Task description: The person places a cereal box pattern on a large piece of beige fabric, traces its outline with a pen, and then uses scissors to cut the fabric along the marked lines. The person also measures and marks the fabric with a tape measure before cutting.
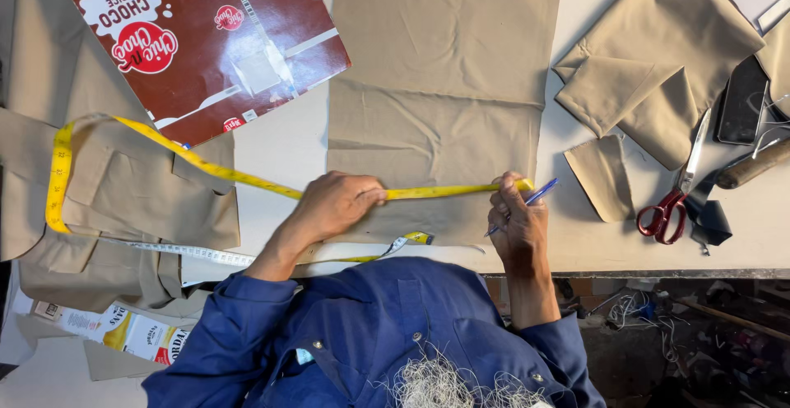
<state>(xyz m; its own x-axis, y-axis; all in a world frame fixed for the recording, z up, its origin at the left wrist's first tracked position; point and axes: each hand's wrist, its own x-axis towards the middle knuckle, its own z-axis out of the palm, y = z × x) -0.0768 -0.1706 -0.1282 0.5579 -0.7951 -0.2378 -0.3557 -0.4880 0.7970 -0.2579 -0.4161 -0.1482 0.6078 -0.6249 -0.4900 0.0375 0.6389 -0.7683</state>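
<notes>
**Tape Stretched Across Khaki Cloth at the Cutting Table**

A person in a blue work shirt (387, 334) leans over a pale table (280, 149), holding a yellow measuring tape (247, 179) taut across the lower part of a flat piece of khaki cloth (440, 70). The left hand (333, 205) presses down on the tape with fingers curled over it, near the cloth's left edge. The right hand (517, 220) pinches the tape's other stretch at the cloth's right side while also gripping a blue pen (539, 195), whose tip points away past the cloth's edge. Beyond the left hand, the tape runs up and to the left, loops over a khaki garment with pockets (115, 202) and doubles back along the table's near edge, its end lying just below the cloth.

A flattened brown cereal box (206, 46) rests at the upper left, partly over the garment. To the right lie folded khaki pieces (658, 54) and a small khaki scrap (605, 177). Red-handled scissors (679, 186) lie shut beside the scrap, next to a dark phone (741, 103) and a wooden handle (753, 165). Below the table edge, wires and clutter cover the floor (683, 334).
</notes>
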